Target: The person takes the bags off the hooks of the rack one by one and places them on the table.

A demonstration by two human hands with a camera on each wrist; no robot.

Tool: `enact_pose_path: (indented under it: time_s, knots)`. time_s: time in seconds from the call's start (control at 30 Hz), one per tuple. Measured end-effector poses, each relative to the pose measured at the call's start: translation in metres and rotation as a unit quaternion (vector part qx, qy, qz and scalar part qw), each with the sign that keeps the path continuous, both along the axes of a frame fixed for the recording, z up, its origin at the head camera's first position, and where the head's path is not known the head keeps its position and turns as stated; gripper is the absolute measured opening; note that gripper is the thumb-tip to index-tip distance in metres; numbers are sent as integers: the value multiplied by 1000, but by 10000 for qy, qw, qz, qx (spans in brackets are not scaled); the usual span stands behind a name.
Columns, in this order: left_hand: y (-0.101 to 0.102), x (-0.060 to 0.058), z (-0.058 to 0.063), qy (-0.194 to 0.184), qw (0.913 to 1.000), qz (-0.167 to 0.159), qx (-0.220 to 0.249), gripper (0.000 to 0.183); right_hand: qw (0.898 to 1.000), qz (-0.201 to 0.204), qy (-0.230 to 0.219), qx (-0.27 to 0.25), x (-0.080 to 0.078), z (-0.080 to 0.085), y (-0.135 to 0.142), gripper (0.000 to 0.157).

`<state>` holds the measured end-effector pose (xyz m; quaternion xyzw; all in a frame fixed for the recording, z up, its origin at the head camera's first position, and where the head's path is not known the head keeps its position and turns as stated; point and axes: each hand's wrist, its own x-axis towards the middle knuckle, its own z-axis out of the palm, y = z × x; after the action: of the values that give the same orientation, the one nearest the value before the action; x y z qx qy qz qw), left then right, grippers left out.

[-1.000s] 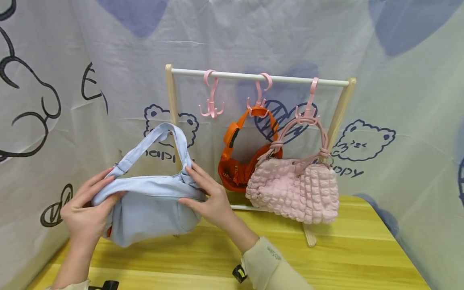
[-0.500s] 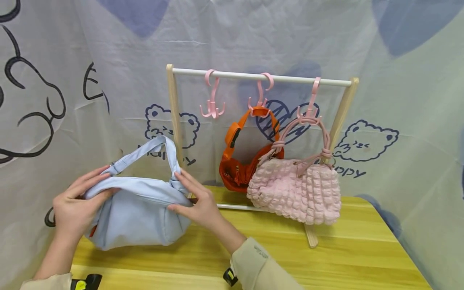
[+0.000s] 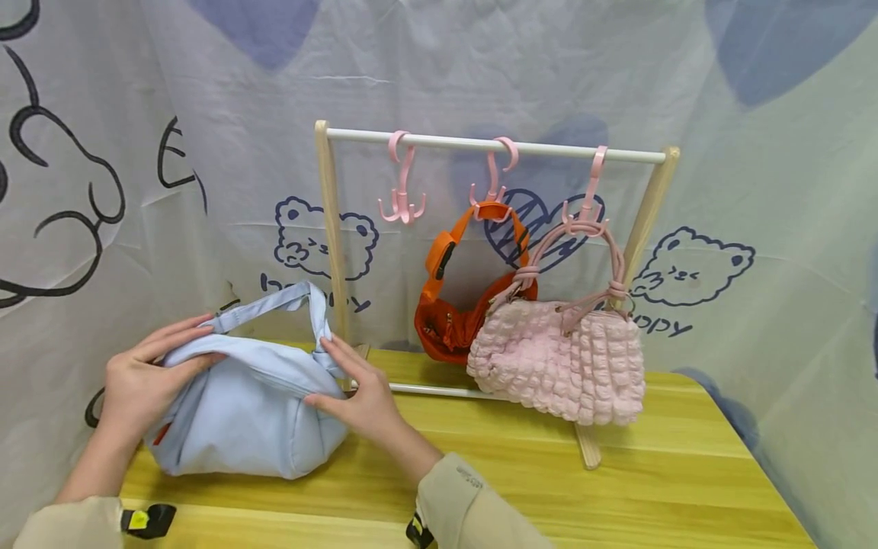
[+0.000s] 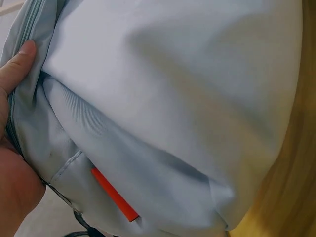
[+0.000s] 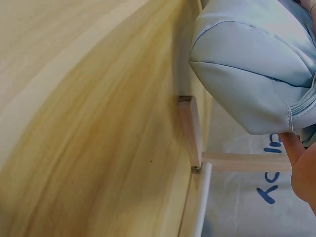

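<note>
A light blue shoulder bag point(image 3: 240, 419) is at the table's left side, its strap point(image 3: 274, 299) standing up in a loop. My left hand point(image 3: 140, 381) grips the bag's upper left corner, thumb in front and fingers behind. At the upper right corner, my right hand point(image 3: 363, 396) pinches the bag near the strap's knot. A small red tag point(image 4: 114, 195) shows on the bag's side in the left wrist view. The right wrist view shows the bag's end panel point(image 5: 242, 74) beside the table. Whether the bag's bottom touches the table, I cannot tell.
Behind stands a rack with a white rail point(image 3: 453, 142) and wooden posts. A pink hook point(image 3: 402, 202) at its left holds nothing. An orange bag point(image 3: 449, 328) and a pink puffy bag point(image 3: 559, 358) hang from the other hooks, above the yellow wooden table point(image 3: 617, 488).
Both hands have moved down and to the left with the blue bag, bringing it lower over the table. Its strap loop has sunk and leans more. The hanging bags stay in place.
</note>
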<state>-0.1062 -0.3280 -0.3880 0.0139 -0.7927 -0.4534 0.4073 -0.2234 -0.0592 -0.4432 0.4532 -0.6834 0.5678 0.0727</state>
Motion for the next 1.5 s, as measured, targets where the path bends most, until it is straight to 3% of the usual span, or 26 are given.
enact_pose_path:
  time_s: [0.17,0.33,0.47,0.7,1.03,1.17,1.5]
  knots:
    - [-9,-4,-4,-265,9996,-53,-77,40,10000,-74,-25,55,0,-7,-6,80]
    - [-17,-11,-7,-798,9966,158,-109,43,9990,-136,-386,151,-1,-11,-10,80]
    - [-24,-17,-9,-998,9948,185,-112,46,9980,-176,-587,160,-3,-13,-12,81]
    - [-32,-23,-12,-1469,9884,274,-288,52,9972,-535,-319,415,-9,-20,-16,80]
    - [-44,-32,-30,-2052,9786,26,-176,60,9939,-408,-763,690,-16,-36,-24,78]
    - [-49,-33,-36,-2199,9752,89,-228,61,9925,-433,-799,820,-16,-41,-27,76]
    - [-57,-42,-53,-2077,9779,-67,-223,57,9905,-431,-839,1002,-15,-52,-30,73]
